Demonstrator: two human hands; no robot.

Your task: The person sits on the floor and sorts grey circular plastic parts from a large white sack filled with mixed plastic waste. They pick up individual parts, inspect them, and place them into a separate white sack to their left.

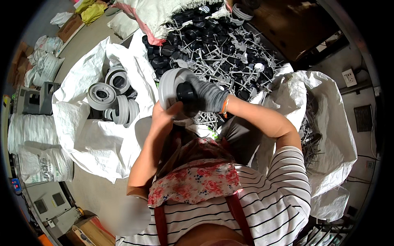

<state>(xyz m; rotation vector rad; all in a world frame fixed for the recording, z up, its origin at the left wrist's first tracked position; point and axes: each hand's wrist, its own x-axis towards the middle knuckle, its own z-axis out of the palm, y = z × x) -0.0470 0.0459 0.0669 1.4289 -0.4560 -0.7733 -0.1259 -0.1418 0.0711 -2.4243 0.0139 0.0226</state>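
A round grey plastic part (166, 88) with a ribbed, ring-shaped rim is held up in front of me, tilted on its side. My left hand (163, 114), bare, is closed on its lower edge, the thumb pressed against it. At the part's open face is a black round plastic cap (186, 92). My right hand (210, 95), in a grey knitted glove, is closed around the cap; some of its fingers are hidden. Beyond both hands lies a heap of black caps (193, 37) and grey branching plastic sprues (230, 61).
At the left, an open white woven sack (88, 143) contains several similar round grey parts (101, 96). Another white sack (332, 123) at the right has grey sprues (310, 135) inside. A white cloth sack (164, 16) overhangs the heap's far side. Full sacks (33, 131) stand far left.
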